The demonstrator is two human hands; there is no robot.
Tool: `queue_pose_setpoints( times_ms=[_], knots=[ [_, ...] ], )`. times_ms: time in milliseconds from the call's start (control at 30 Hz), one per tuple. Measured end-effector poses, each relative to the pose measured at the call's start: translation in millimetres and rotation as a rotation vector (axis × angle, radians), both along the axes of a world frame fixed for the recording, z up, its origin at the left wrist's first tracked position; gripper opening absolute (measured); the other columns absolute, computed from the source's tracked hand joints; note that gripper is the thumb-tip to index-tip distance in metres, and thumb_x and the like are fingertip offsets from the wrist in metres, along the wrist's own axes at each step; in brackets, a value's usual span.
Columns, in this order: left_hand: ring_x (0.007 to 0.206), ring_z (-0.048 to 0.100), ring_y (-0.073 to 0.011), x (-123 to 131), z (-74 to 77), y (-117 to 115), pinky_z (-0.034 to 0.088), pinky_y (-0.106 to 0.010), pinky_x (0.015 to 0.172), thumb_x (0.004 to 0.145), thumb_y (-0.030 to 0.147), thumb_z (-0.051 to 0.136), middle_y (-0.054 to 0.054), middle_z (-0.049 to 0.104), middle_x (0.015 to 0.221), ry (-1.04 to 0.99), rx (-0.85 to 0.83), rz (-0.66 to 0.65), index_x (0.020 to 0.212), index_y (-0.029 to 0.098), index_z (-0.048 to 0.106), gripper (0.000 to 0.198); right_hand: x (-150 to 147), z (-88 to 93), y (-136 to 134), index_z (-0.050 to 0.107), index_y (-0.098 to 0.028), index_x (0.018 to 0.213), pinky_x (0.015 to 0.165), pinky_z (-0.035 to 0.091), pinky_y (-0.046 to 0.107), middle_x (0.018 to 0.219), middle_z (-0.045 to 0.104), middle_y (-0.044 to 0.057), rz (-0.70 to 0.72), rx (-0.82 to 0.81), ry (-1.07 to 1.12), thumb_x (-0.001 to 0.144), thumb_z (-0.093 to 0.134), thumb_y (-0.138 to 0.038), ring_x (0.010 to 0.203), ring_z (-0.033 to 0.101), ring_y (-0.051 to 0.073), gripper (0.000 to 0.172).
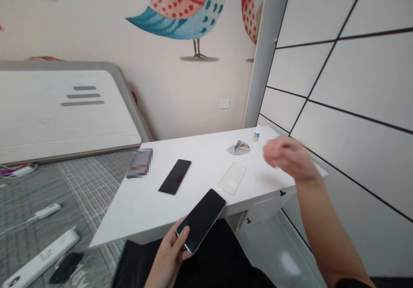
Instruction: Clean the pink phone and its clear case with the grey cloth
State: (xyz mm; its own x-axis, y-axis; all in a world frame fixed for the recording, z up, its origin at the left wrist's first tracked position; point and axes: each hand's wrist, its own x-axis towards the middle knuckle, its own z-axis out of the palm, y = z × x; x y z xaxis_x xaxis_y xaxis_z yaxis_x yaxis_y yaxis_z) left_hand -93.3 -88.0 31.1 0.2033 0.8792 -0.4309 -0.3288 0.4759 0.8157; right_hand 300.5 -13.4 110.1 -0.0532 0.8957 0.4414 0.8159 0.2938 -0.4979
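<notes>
My left hand (pixel 176 245) holds a smartphone (pixel 203 219) by its lower end, thumb along the edge of the dark screen. The phone is tilted over my lap, at the front edge of the white table. My right hand (pixel 288 155) is raised above the table's right side. Its fingers look curled but are smeared by motion, so I cannot tell whether anything is in them. Nearest to it are a small spray bottle (pixel 257 133), a crumpled grey cloth (pixel 238 148) and a clear phone case (pixel 232 178). A second dark smartphone (pixel 175 176) lies flat further left.
A blurred-out grey item (pixel 140 163) lies at the white table's (pixel 129 215) left edge. White panels (pixel 355 99) stand close on the right. A power strip (pixel 41 258) and a cable (pixel 45 210) lie on the grey striped surface at left. A wall socket (pixel 225 103) is behind.
</notes>
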Motion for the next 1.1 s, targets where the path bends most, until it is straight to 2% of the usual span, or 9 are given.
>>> queue_pose_setpoints(
  times_ms=[67, 167, 267, 333, 500, 633, 733, 900, 1100],
  knots=[
    [0.090, 0.076, -0.0209, -0.1, -4.0, 2.3, 0.062, -0.026, 0.070, 0.074, 0.049, 0.091, -0.008, 0.076, 0.118, 0.027, 0.025, -0.008, 0.129, 0.018, 0.065, 0.068, -13.7, -21.8, 28.8, 0.067, -0.015, 0.115, 0.083, 0.061, 0.037, 0.107, 0.070, 0.007, 0.025, -0.064, 0.052, 0.105, 0.060, -0.041, 0.093, 0.069, 0.019, 0.029],
    [0.083, 0.074, -0.0189, 1.4, -9.9, 6.3, 0.059, -0.024, 0.061, 0.067, 0.056, 0.093, -0.008, 0.076, 0.114, 0.053, 0.024, -0.001, 0.127, 0.017, 0.066, 0.076, -24.3, -64.0, 55.9, 0.067, -0.013, 0.104, 0.078, 0.060, 0.034, 0.095, 0.069, 0.004, -0.052, -0.133, 0.116, 0.104, 0.062, -0.039, 0.083, 0.068, 0.016, 0.026],
    [0.086, 0.073, -0.0198, 4.5, -14.0, 8.6, 0.060, -0.024, 0.062, 0.068, 0.057, 0.092, -0.009, 0.075, 0.116, 0.061, 0.020, -0.015, 0.127, 0.018, 0.066, 0.075, -21.5, -99.2, 65.0, 0.066, -0.013, 0.106, 0.080, 0.059, 0.036, 0.098, 0.069, 0.004, -0.166, -0.165, 0.156, 0.103, 0.063, -0.037, 0.085, 0.068, 0.017, 0.024],
    [0.089, 0.074, -0.0211, 6.0, -16.0, 9.5, 0.060, -0.026, 0.065, 0.071, 0.056, 0.090, -0.009, 0.074, 0.117, 0.063, 0.024, -0.023, 0.129, 0.019, 0.066, 0.072, -17.5, -111.3, 65.8, 0.066, -0.014, 0.111, 0.084, 0.059, 0.038, 0.103, 0.069, 0.005, -0.200, -0.182, 0.164, 0.102, 0.065, -0.037, 0.089, 0.067, 0.018, 0.025],
    [0.085, 0.072, -0.0186, 4.5, -20.4, 14.6, 0.057, -0.023, 0.062, 0.076, 0.057, 0.087, -0.009, 0.073, 0.117, 0.085, 0.039, -0.024, 0.133, 0.019, 0.064, 0.072, -23.8, -111.4, 61.9, 0.070, -0.016, 0.102, 0.090, 0.056, 0.041, 0.096, 0.070, 0.004, -0.140, -0.276, 0.170, 0.099, 0.069, -0.038, 0.089, 0.066, 0.018, 0.023],
    [0.078, 0.069, -0.0140, 0.7, -20.4, 19.5, 0.053, -0.019, 0.058, 0.077, 0.057, 0.085, -0.008, 0.073, 0.112, 0.118, 0.070, -0.010, 0.132, 0.019, 0.063, 0.070, -51.3, -107.3, 52.5, 0.071, -0.015, 0.096, 0.085, 0.056, 0.038, 0.087, 0.069, 0.002, -0.051, -0.331, 0.273, 0.096, 0.072, -0.038, 0.080, 0.066, 0.017, 0.022],
    [0.080, 0.069, -0.0158, -0.9, -18.1, 21.8, 0.054, -0.022, 0.060, 0.077, 0.059, 0.084, -0.009, 0.072, 0.110, 0.149, 0.099, -0.015, 0.132, 0.019, 0.064, 0.071, -76.9, -108.9, 45.0, 0.070, -0.015, 0.101, 0.081, 0.056, 0.037, 0.084, 0.070, 0.002, 0.045, -0.364, 0.409, 0.093, 0.072, -0.038, 0.078, 0.066, 0.017, 0.024],
    [0.079, 0.065, -0.0166, -1.9, -19.4, 26.6, 0.051, -0.022, 0.058, 0.078, 0.064, 0.081, -0.007, 0.071, 0.102, 0.237, 0.150, -0.012, 0.129, 0.018, 0.067, 0.070, -108.5, -115.1, 39.3, 0.064, -0.016, 0.123, 0.078, 0.058, 0.034, 0.099, 0.073, 0.008, 0.250, -0.471, 0.662, 0.094, 0.061, -0.048, 0.083, 0.071, 0.019, 0.043],
    [0.061, 0.052, -0.0124, 1.6, -31.4, 31.1, 0.042, -0.022, 0.055, 0.080, 0.067, 0.076, 0.001, 0.061, 0.073, 0.414, 0.224, 0.038, 0.131, 0.016, 0.068, 0.072, -129.7, -115.3, 34.9, 0.059, -0.019, 0.139, 0.081, 0.059, 0.034, 0.119, 0.066, 0.010, 0.319, -0.534, 0.806, 0.098, 0.056, -0.057, 0.090, 0.070, 0.019, 0.056]
  ],
)
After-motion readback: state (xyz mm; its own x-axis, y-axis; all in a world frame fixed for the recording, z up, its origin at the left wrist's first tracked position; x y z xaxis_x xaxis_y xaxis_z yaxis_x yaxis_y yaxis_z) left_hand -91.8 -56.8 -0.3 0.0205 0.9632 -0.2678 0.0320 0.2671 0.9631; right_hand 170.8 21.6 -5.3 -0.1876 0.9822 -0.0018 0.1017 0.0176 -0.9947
